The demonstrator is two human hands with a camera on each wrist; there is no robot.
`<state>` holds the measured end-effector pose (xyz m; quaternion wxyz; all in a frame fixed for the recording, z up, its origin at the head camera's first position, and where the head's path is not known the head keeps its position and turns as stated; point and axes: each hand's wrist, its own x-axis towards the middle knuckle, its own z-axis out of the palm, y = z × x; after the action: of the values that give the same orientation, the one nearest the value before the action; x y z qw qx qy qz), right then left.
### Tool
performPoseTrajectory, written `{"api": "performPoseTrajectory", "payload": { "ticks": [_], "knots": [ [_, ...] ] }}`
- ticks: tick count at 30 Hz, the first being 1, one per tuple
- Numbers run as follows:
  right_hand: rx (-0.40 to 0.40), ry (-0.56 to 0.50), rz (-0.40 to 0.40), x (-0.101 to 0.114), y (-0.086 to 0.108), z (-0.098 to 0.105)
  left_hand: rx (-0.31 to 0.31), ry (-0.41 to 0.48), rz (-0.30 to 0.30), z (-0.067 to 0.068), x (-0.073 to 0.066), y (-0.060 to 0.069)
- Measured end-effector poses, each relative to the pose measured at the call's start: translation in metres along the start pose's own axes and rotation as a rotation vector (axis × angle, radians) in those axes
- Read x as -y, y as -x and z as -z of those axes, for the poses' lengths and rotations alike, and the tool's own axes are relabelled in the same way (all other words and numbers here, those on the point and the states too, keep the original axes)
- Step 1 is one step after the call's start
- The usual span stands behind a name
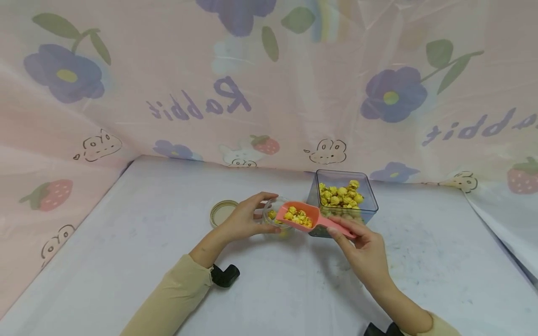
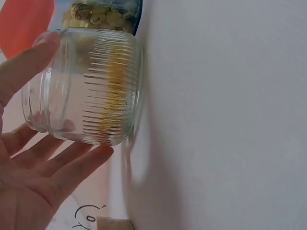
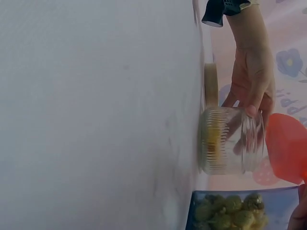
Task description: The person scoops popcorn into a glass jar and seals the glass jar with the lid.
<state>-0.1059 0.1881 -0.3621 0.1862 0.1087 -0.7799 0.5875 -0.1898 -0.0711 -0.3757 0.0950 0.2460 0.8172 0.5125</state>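
In the head view my left hand (image 1: 244, 220) grips a small glass jar (image 2: 62, 100) standing on the table, thumb and fingers on opposite sides near its mouth. The left wrist view shows ribbed glass and a shallow yellow layer at the bottom. My right hand (image 1: 364, 249) holds a pink scoop (image 1: 329, 224) by its handle, thumb against it. Yellow popcorn (image 1: 299, 218) lies in the scoop, whose front edge is over the jar's mouth. Behind the right hand stands a bluish clear plastic box (image 1: 369, 191) with more popcorn (image 1: 342, 195) inside.
A round lid (image 1: 219, 213) with a pale gold rim lies left of the jar, partly behind the left hand. White covering lies over the table (image 1: 269, 294). A pink printed curtain (image 1: 294, 107) hangs along the back and left. Dark wrist devices (image 1: 225, 275) sit on both wrists.
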Motion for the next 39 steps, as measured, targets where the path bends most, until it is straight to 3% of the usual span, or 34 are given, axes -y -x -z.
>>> {"api": "performPoseTrajectory", "payload": {
  "ticks": [7,20,29,39],
  "knots": [
    [0.003,0.047,0.014,0.000,-0.002,-0.003,0.029,0.047,-0.009,0.000,0.002,-0.004],
    [0.022,0.123,-0.016,0.006,-0.004,-0.001,0.035,0.021,0.021,0.001,0.001,-0.002],
    [0.065,0.156,0.046,0.012,-0.009,0.002,0.011,-0.036,0.006,0.001,0.004,0.000],
    [0.096,0.207,0.067,0.018,-0.015,0.008,0.020,0.004,0.023,0.000,0.003,0.001]
  ]
}}
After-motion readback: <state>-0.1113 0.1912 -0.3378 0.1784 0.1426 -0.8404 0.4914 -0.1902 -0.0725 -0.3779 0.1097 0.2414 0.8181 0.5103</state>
